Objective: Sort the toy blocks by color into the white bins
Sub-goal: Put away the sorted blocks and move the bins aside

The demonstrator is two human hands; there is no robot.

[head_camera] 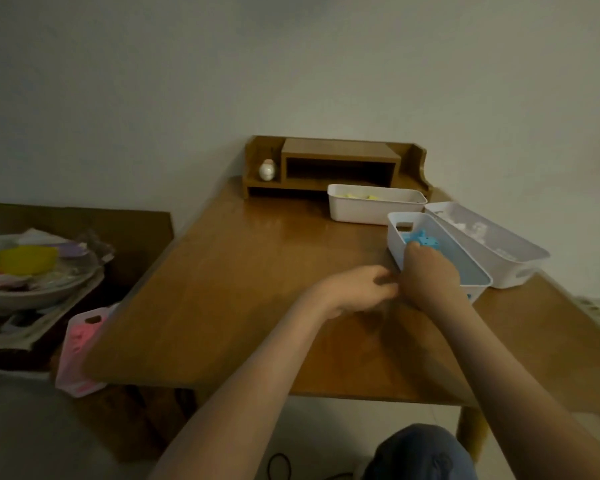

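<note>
While the left hand is hovering low over the bench, its fingers are curling loosely; whether they are pinching anything, I cannot tell. Just beside it, the right hand is reaching over the middle white bin, wrist arched. The blue block is sitting inside that bin, at twelve o'clock of the hidden fingers, so I cannot tell their grip.
</note>
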